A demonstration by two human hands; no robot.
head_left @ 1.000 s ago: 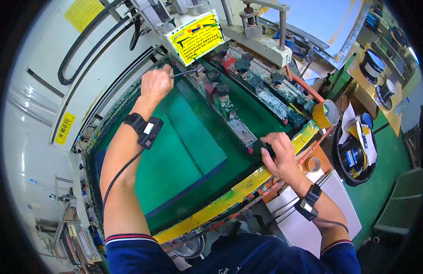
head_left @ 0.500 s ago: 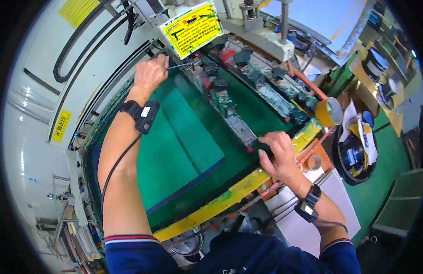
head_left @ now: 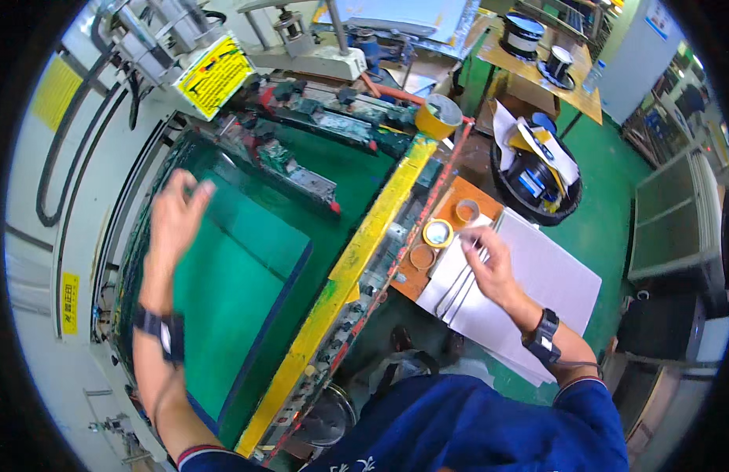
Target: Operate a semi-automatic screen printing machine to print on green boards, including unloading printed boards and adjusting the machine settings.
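Note:
My left hand (head_left: 178, 214), blurred by motion, hovers over the left part of a green printing screen (head_left: 237, 291). Its thumb stands apart from the fingers, and no object shows in it. Beyond that hand, dark clamp bars (head_left: 289, 175) with red-tipped ends, smeared with green ink, reach across the screen. My right hand (head_left: 494, 267) is off the frame to the right, over a stack of white boards (head_left: 541, 271). Its fingers are loosely curled, thumb apart, close to the ends of thin metal rods (head_left: 457, 287); whether they touch is unclear.
Along the screen's near side runs a yellow-taped frame edge (head_left: 337, 279). Tape rolls (head_left: 437, 233) sit on an orange board (head_left: 411, 285). A yellow tub (head_left: 438, 118) rests on the frame corner. Behind are a black bin (head_left: 502, 185) and a table with a can (head_left: 522, 37).
My view has swung right. My left hand has left the clamp bars, and the bent metal bar it held no longer shows in it. My right hand has moved from the bar's end to the white boards.

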